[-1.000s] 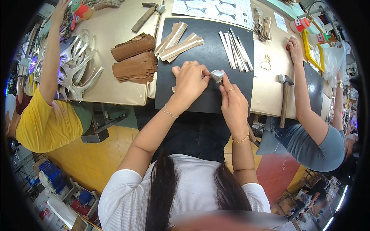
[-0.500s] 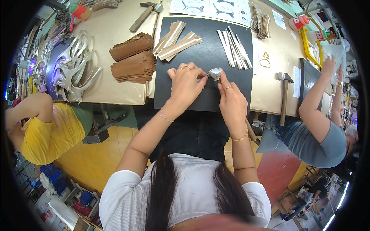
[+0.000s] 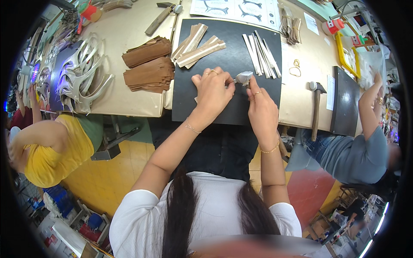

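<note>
Over a black work board, my right hand pinches a small crumpled silvery-white piece between thumb and forefinger. My left hand is just left of it, fingers drawn together at the tips close to the piece's left end. What those fingers hold is hidden. A pale bit shows at the edge of my left palm. Beyond my left hand lie brown strips with a pale stripe. Several narrow white strips lie beyond my right hand.
Stacked brown strips and pale curved pieces are to the left. One hammer lies on the right, another at the far left. A printed sheet lies behind the board. People sit on both sides.
Both hands and the silvery-white piece have shifted slightly right. My left fingertips have drawn back a little from the piece. The person on the right has moved their arms farther right.
</note>
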A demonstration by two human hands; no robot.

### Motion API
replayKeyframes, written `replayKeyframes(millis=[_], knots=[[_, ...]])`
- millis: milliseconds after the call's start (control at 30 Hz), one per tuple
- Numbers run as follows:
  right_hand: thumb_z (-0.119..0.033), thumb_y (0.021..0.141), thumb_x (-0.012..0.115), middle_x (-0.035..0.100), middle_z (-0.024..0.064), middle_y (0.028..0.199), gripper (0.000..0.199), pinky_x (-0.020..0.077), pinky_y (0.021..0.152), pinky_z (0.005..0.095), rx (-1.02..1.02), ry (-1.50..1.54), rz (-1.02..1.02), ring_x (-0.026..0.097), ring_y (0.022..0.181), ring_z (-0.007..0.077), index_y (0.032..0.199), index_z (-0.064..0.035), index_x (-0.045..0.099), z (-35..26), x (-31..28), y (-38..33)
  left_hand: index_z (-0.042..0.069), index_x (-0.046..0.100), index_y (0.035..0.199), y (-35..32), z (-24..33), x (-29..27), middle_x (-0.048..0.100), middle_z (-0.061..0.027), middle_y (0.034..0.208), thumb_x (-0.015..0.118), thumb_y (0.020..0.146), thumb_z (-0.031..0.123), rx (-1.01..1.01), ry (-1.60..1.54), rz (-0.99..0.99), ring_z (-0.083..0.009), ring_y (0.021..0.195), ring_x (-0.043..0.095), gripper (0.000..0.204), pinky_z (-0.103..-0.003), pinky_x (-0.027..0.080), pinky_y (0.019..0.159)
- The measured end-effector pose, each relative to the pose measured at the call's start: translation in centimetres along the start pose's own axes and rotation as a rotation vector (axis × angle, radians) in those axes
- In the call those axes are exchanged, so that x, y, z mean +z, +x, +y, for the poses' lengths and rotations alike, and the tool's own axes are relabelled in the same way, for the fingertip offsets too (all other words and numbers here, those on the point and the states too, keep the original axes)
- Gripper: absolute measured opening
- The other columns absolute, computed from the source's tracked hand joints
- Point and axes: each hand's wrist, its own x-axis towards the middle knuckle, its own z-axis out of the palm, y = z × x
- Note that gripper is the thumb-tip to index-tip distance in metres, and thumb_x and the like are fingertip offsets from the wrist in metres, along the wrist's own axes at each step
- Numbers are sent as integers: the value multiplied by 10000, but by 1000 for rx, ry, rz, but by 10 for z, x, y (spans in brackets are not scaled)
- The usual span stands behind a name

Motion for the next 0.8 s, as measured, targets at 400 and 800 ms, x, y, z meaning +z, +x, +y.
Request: replayKeyframes(millis=[400, 800], knots=[[-227, 1031, 555, 633, 129, 849, 423, 538, 598, 462, 60, -7, -65, 666, 675, 368, 1454, -209, 553, -1, 4, 0, 119, 782, 852, -11, -9, -11, 672, 3, 875, 783, 828, 232, 67, 33, 26, -199, 929, 575, 115, -401, 284, 855], [-227, 1022, 574, 622, 124, 831, 449, 535, 594, 456, 47, -14, -46, 660, 664, 351, 1470, -220, 541, -2, 0, -1, 118, 768, 811, -6, -7, -11, 670, 6, 844, 769, 787, 203, -20, -4, -21, -202, 918, 561, 88, -397, 280, 845]])
